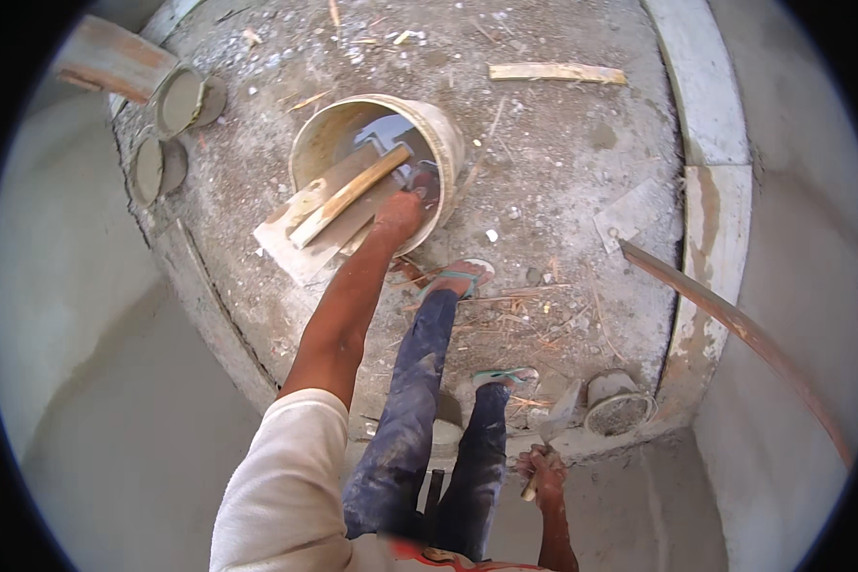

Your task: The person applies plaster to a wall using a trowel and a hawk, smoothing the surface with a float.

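Observation:
My left hand (pixel 402 214) reaches over the near rim of a large pale bucket (pixel 450 143) with water in it. Its fingers are curled at the water, but what they hold, if anything, I cannot make out. Beside this hand, a wooden float (pixel 345 200) with a long bar handle leans out of the bucket, along with other flat boards (pixel 291 246). Low on the right, my right hand (pixel 546 471) is closed round the handle of a pointed trowel (pixel 563 408), its metal blade facing away from me.
Two small buckets of grey mortar (pixel 178 103) (pixel 150 170) stand far left, by a board (pixel 114 59). Another small bucket (pixel 618 402) is near the trowel. A long pole (pixel 734 319) slants in from the right. Wood scraps (pixel 558 73) litter the rough floor between the walls.

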The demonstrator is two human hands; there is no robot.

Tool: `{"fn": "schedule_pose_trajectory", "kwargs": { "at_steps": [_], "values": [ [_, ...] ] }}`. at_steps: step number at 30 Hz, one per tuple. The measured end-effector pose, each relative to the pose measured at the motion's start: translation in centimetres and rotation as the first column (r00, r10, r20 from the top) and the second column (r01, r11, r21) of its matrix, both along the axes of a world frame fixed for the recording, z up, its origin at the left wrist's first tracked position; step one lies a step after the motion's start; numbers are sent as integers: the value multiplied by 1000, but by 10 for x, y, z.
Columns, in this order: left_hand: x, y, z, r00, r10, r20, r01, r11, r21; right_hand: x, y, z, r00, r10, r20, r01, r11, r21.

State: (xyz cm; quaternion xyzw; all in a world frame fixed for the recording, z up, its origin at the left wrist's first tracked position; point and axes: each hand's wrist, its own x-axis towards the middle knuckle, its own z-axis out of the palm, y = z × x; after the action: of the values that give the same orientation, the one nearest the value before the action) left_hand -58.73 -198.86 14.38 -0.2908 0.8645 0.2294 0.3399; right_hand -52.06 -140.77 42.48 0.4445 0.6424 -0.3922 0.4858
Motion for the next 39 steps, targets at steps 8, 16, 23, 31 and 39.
{"fn": "schedule_pose_trajectory", "kwargs": {
  "at_steps": [8, 16, 23, 31, 39],
  "values": [
    [-59, 16, 11, 850, 8, -527, -114, 979, -170, -12, 53, 66, 996, 67, -51, -66, 998, 13],
    [-99, 167, 306, 801, -2, -598, -52, 996, -73, 30, 240, 190, 953, -207, -222, 191, 977, -92],
    [-94, 434, 603, 633, -488, -601, 507, 848, -154, 170, 392, 336, 771, -494, -402, 465, 868, -176],
    [-29, 837, 727, 122, -774, -622, 965, 239, -108, 490, 457, 369, -79, -959, -272, 838, 84, -540],
    [11, 1217, 800, -424, -777, -466, 904, -327, -276, 675, 431, 396, -588, -750, -305, 680, -253, -689]
  ]
}}
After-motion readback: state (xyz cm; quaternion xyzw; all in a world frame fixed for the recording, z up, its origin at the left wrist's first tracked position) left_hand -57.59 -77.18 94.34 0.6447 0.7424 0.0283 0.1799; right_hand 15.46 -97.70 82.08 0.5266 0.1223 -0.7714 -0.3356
